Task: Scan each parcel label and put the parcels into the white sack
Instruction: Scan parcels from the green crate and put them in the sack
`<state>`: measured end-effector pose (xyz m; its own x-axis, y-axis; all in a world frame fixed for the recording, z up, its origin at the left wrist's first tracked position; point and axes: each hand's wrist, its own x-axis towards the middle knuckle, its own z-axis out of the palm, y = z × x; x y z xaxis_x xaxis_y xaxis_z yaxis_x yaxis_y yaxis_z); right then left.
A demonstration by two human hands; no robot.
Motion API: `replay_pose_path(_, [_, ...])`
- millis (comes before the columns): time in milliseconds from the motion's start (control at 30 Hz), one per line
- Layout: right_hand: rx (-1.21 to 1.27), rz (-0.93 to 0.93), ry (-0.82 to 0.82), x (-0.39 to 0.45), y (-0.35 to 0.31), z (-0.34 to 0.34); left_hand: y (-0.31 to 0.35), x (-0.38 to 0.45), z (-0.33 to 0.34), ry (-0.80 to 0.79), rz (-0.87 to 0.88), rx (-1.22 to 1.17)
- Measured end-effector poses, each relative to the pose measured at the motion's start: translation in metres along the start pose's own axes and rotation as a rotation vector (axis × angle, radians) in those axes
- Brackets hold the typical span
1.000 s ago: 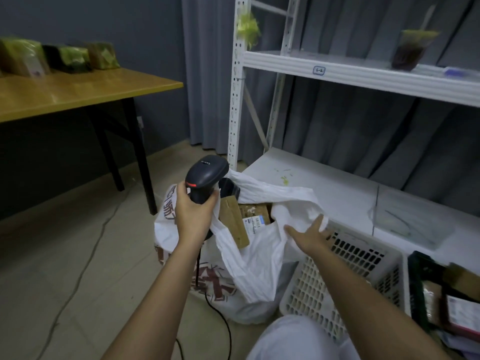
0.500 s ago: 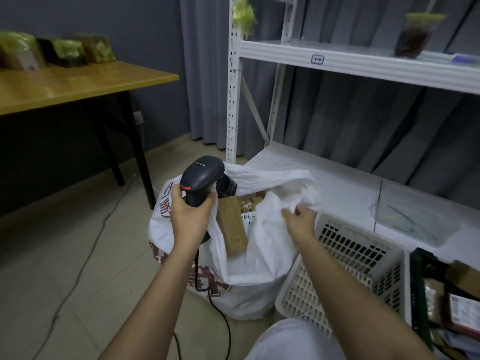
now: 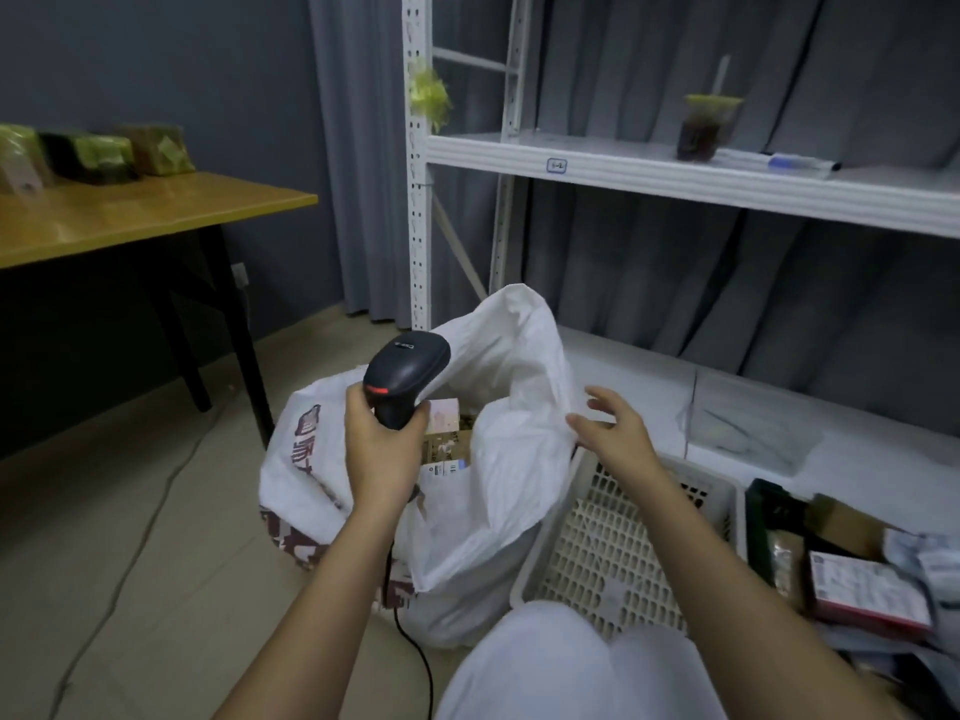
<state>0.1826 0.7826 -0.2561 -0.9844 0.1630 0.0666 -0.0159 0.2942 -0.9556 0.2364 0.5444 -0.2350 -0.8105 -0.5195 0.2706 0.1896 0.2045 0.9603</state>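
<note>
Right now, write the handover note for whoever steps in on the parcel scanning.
Left hand: grips the barcode scanner, held over the sack mouth.
Right hand: open, fingers spread at the sack's raised edge, holding nothing.
White sack: stands on the floor between the table and the white basket; several parcels already lie inside.
White basket: looks empty.
Left to do: more parcels wait in the dark crate at far right; scan each label and drop them into the sack.

Parcel storeroom, white metal racking [image 3: 675, 181], basket of parcels [image 3: 852, 574]
</note>
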Motion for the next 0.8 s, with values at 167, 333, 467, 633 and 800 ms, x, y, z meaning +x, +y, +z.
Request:
replay_pose_path(167, [0.074,0.008,0.079,-0.05,0.009,-0.049,0.033,-0.05,0.049,-0.212,0.015,-0.005])
replay_pose_path(333, [0.093,0.07,0.252,-0.096,0.051,-0.137,0.061,-0.107,0.117,-0.445,0.11,-0.031])
replay_pose_path(467, [0.079,0.192,0.431,-0.131,0.103,-0.204,0.072,-0.15,0.178,-0.616,0.136,-0.04])
replay_pose_path(633, [0.051,0.354,0.61,-0.151,0.17,-0.264,0.065,-0.196,0.252,-0.783,0.122,-0.063])
replay_pose_path(800, [0.018,0.456,0.633,-0.133,0.225,-0.294,0.035,-0.223,0.313,-0.891,0.053,-0.046])
